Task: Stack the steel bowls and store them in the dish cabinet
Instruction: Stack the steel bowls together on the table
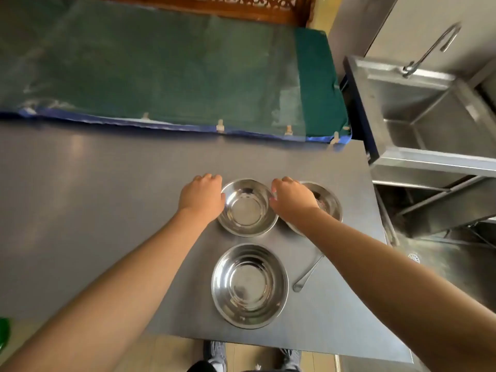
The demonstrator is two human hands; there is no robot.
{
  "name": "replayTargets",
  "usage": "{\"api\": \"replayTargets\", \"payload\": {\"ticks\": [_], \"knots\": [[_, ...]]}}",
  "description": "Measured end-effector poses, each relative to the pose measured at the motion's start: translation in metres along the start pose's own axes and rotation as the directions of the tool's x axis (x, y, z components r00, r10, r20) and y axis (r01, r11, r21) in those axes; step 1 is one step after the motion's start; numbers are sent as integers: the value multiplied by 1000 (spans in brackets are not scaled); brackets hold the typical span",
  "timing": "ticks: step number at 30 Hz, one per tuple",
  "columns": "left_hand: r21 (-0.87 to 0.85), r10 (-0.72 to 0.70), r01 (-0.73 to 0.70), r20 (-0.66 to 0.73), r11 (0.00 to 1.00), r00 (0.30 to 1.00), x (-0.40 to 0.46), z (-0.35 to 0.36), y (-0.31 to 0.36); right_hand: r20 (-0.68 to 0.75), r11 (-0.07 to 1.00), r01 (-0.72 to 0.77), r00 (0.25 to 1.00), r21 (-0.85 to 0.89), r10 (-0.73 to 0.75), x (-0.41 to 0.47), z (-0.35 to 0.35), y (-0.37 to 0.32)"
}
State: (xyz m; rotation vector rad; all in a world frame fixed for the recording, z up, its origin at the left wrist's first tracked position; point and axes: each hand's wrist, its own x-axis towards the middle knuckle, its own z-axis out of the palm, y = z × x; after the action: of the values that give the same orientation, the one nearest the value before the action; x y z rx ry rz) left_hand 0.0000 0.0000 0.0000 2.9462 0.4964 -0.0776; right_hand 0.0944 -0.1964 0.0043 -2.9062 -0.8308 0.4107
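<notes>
A: What colour is the table [107, 210]?

B: Plain dull grey. The three bowls [249, 285] on it are shiny silver, and so is the spoon [308, 275] lying just right of the nearest bowl.

A: And behind the table?

B: A dark green cloth [161, 71] with a blue edge, then brown carved wood [241, 4] in an openwork pattern. The sink [429, 116] to the table's right is silver-grey.
</notes>
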Motion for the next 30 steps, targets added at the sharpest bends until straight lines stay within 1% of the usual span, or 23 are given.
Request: {"api": "replayTargets", "payload": {"ticks": [1, 6, 12, 19, 24, 27, 30], "knots": [[-1, -18, 18, 36, 1000, 999, 2, 4, 0, 28, 1000, -18, 999, 1, 18, 3, 5, 0], [-50, -61, 67, 102, 996, 993, 11, 37, -2, 110, 992, -109, 989, 63, 102, 15, 31, -1], [-108, -97, 116, 169, 987, 981, 16, 61, -3, 179, 981, -181, 970, 76, 165, 27, 50, 1], [-223, -162, 213, 229, 951, 960, 17, 77, 0, 190, 954, -258, 955, 151, 228, 34, 60, 0], [-317, -244, 325, 268, 891, 932, 18, 79, -3, 203, 936, -284, 948, 208, 243, 35, 69, -3], [-335, -284, 368, 276, 867, 918, 17, 76, -12, 206, 919, -299, 946, 258, 250, 35, 74, -5], [-335, -303, 379, 258, 863, 917, 16, 71, -22, 206, 893, -300, 948, 335, 241, 35, 75, -8]]}}
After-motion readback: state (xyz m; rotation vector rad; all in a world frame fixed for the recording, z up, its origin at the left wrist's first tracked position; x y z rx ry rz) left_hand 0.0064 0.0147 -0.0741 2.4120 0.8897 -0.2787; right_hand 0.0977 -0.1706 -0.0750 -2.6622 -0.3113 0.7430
